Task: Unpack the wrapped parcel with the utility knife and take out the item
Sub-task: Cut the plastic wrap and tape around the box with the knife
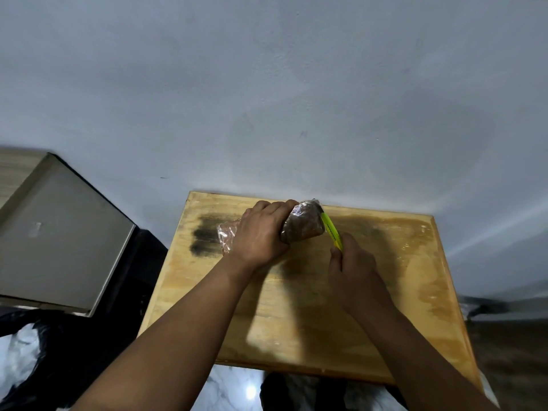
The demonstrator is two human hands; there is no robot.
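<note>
Left hand point(261, 232): fingers curled over the top of the wrapped parcel point(301, 223), gripping it around its middle and pressing it down so that it cannot slide or roll under the blade. Right hand point(353, 264): closed around the rear of the yellow utility knife point(332, 231), thumb and fingers wrapped on the handle; the knife body slants up and away from the hand toward the parcel's right end. The blade tip sits at the far upper corner of that end, touching or just beside the film; whether it has pierced the wrap cannot be told. The holding hand stays on the parcel's body, to the left of the knife's line, which keeps its fingers out of the cutting path.

The parcel is a brownish block in glossy clear film, lying lengthwise near the far edge of the wooden worktop point(400, 307); a crumpled tail of film shows beyond the left hand. By this arrangement the step in hand appears to be the opening cut at the parcel's end, with the item still fully enclosed. A slip toward the right wrist is the evident risk.

Beyond the worktop: a pale wall point(267, 84) behind, and a flat grey box point(59, 232) to the left.
</note>
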